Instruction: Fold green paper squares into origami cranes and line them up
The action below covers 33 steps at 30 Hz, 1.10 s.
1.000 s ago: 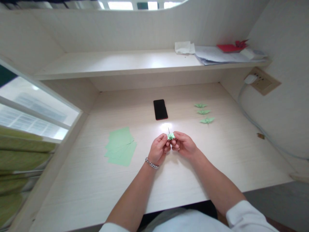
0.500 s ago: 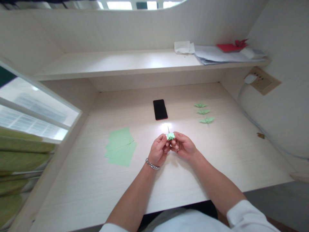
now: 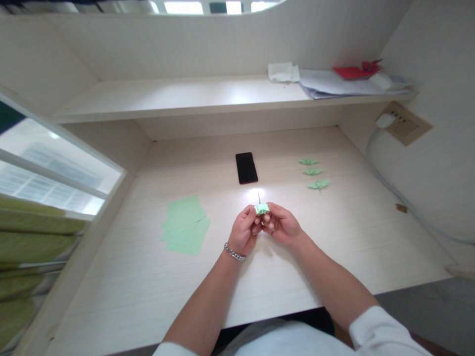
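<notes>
Between both hands, just above the desk, is a small green paper crane (image 3: 261,209) with a thin point sticking up away from me. My left hand (image 3: 245,227) pinches its left side, and a chain bracelet circles that wrist. On the other side my right hand (image 3: 282,223) grips the crane's right edge with thumb and fingers. The fingertips partly hide the crane's underside. Three finished-looking green paper cranes (image 3: 312,171) stand in a column at the right. Several green paper sheets (image 3: 187,225) lie fanned out to the left of my hands.
A black phone (image 3: 246,168) lies flat beyond my hands. The raised shelf (image 3: 178,96) at the back bears a tissue (image 3: 283,72), white papers (image 3: 326,84) and a red paper piece (image 3: 352,73). A white cable (image 3: 386,183) runs from the wall socket (image 3: 408,123) along the right.
</notes>
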Motion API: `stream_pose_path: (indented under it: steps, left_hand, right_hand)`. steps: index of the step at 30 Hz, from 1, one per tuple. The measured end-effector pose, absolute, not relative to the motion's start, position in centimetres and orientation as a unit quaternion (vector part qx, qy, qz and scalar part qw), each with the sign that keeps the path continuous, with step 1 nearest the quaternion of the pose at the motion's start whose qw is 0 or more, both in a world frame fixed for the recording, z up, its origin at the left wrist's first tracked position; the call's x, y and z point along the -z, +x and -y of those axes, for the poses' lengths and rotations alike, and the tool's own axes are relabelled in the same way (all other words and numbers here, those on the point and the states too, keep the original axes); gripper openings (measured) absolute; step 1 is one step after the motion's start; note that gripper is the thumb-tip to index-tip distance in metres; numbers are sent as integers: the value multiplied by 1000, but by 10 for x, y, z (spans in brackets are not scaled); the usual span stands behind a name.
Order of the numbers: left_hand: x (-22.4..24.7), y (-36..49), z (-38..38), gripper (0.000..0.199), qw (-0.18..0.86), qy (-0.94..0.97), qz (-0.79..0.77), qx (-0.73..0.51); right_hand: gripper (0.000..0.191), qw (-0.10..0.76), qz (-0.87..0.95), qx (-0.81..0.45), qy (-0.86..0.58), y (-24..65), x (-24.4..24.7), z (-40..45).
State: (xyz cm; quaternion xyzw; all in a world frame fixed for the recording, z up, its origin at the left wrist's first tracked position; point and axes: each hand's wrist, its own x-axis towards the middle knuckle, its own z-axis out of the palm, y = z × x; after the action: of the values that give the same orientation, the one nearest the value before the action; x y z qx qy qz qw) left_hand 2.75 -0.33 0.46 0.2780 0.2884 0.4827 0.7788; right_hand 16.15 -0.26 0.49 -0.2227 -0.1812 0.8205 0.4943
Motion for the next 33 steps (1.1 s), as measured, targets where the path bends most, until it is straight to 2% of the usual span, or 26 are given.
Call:
stream_pose_path:
  steps: [12, 26, 33]
  left_hand:
    - [-5, 24, -1, 30, 797, 254, -281, -471]
    - [-6, 23, 0, 33, 804, 207, -238, -503]
    - [-11, 22, 2, 37, 810, 183, -214, -514]
  right_hand:
    - [24, 474, 183, -829, -236, 168, -8, -2]
    - [28, 501, 149, -811, -264, 169, -7, -3]
    - [23, 508, 157, -814, -232, 168, -9, -1]
